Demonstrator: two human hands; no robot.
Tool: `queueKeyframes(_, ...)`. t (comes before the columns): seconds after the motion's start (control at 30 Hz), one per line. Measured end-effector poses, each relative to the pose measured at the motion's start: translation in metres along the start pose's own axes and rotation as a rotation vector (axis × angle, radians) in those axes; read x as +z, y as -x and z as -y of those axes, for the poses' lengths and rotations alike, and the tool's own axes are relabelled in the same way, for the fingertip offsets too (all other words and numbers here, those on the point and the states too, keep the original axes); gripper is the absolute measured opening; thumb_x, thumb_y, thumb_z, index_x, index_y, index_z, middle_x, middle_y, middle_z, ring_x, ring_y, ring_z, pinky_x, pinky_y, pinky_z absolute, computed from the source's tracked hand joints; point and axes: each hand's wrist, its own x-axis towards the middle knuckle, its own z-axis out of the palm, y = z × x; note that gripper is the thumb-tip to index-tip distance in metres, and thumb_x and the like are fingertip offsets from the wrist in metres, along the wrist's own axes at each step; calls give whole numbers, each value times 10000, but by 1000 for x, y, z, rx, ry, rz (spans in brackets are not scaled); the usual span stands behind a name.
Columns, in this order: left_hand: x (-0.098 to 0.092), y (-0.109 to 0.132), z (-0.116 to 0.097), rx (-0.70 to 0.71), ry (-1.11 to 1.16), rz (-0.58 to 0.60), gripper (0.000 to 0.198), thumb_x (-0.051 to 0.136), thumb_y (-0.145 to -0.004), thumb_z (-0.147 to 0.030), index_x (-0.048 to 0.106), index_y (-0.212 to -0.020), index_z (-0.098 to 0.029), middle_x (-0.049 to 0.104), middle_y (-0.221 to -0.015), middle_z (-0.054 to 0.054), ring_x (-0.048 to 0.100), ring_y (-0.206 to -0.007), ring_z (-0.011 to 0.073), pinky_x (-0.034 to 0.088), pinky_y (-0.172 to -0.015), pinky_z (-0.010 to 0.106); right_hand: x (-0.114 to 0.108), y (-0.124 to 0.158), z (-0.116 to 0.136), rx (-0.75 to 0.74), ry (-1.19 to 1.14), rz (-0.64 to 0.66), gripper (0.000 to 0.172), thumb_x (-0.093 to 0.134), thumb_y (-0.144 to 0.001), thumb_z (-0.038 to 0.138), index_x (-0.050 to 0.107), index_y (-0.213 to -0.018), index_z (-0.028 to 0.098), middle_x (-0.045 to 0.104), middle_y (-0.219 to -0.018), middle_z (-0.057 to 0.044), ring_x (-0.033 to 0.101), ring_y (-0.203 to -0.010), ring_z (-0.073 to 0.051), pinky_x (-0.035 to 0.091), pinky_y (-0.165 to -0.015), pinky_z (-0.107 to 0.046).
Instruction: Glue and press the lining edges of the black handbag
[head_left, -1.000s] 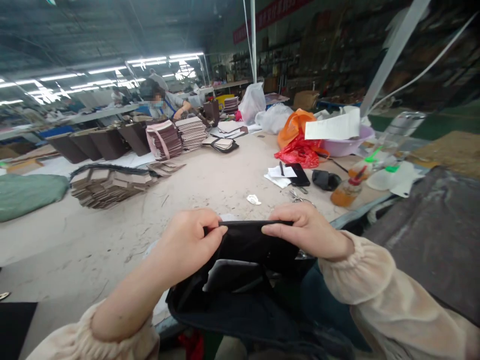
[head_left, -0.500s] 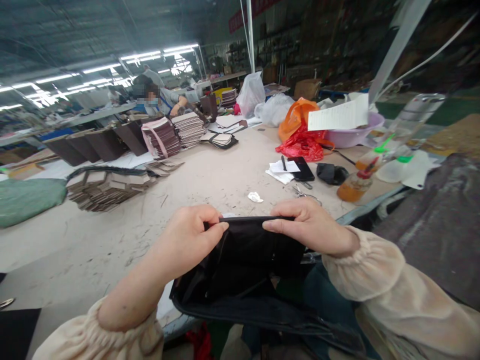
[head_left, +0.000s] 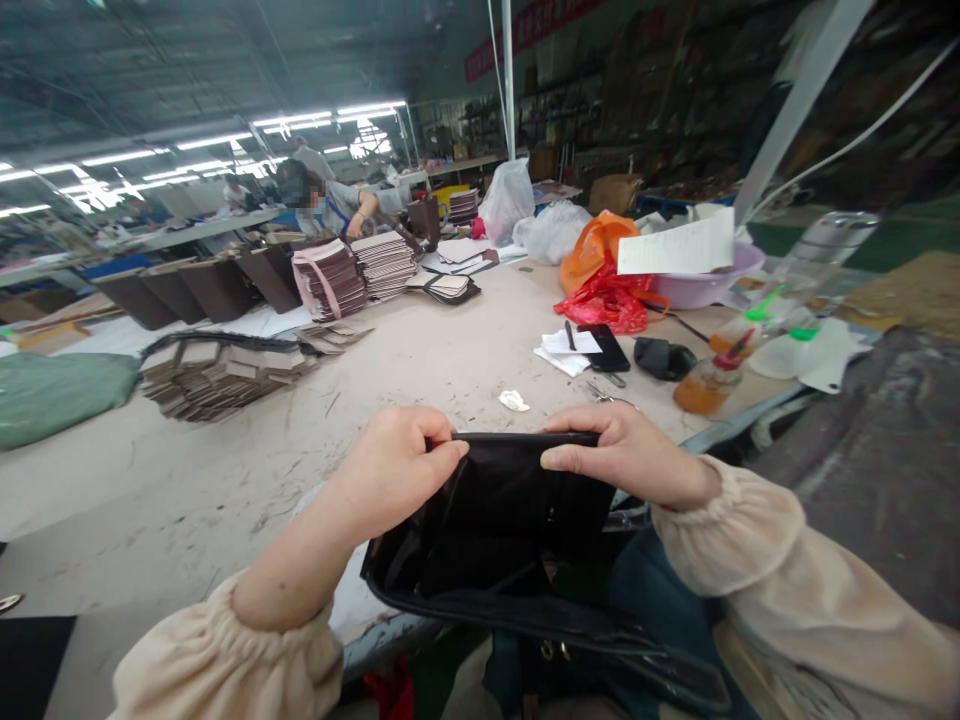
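We are in what looks like a factory workshop: at the upper left, we see rows of tube lights over long tables and a person bent forward; left of centre, stacks of flat pieces on a scuffed worktable; at the upper right, crowded shelves.

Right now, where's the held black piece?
Head view, lower centre: the black piece is at the near edge of the table, its top edge pinched in the left hand and right hand.
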Motion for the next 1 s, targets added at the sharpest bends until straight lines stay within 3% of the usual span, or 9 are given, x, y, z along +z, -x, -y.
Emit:
queueKeyframes(0.23,-1,-1,1,4,18,-3,254,507,-789,-329,569,-597,-175,570,-574,-19,515,-586,130,356,-576,257,1,0,-6,-98,-34,-28,206,647,-801,357,707,-783,161,681,-751,-15,609,-727,-143,465,-681,-240)
queueKeyframes(0.47,2,-2,2,-1,7,-20,260,502,-784,-331,550,-579,-178,543,-559,-29,499,-575,120,342,-569,250,2,-3,-9,-66,-33,-55,242,652,-785,398,704,-737,167,662,-703,-12,585,-691,-148,447,-642,-247)
queueKeyframes(0.8,2,-4,0,-23,8,-17,267,497,-777,-348,564,-579,-182,534,-547,-32,485,-564,120,331,-554,251,2,-3,-11,-137,-25,-108,194,611,-814,304,691,-724,151,632,-679,-19,551,-666,-136,422,-633,-249)
queueKeyframes(1.0,2,-3,-1,-11,7,-16,265,503,-781,-343,549,-575,-183,529,-545,-39,484,-565,114,335,-559,245,2,-6,-10,-133,-7,-124,222,615,-799,276,636,-615,154,552,-599,10,505,-604,-112,379,-581,-239)
